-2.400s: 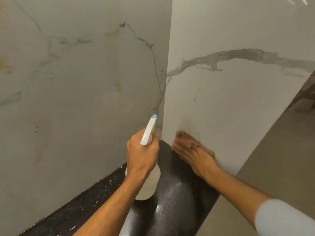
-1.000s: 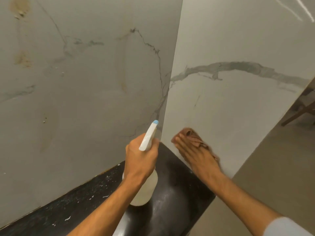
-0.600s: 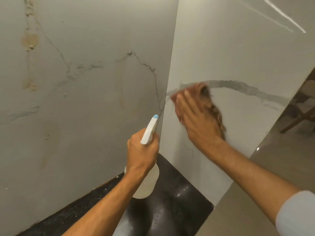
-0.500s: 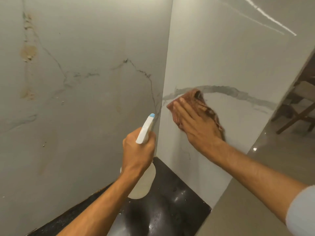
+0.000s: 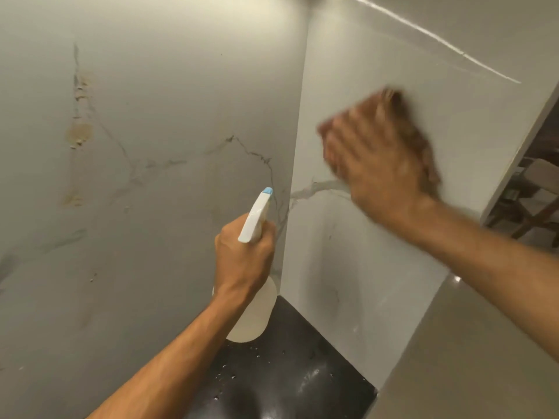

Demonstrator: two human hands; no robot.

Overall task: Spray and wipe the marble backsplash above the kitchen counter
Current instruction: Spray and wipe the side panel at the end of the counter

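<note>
Well up, cloth [image 5: 422, 146] near backsplash's [image 5: 348, 267] right edge.

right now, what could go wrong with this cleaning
The cloth is only pressed flat under the right hand, blurred mid-swipe, so it might slip out. The brown stains on the left panel sit far from the wiping and could get missed. Droplets on the black counter may dry into spots.

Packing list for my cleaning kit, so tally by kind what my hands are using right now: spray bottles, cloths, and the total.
Spray bottles: 1, the spray bottle gripped by the left hand.
Cloths: 1, the brown cloth pressed on the marble backsplash by the right hand.
Total: 2
</note>
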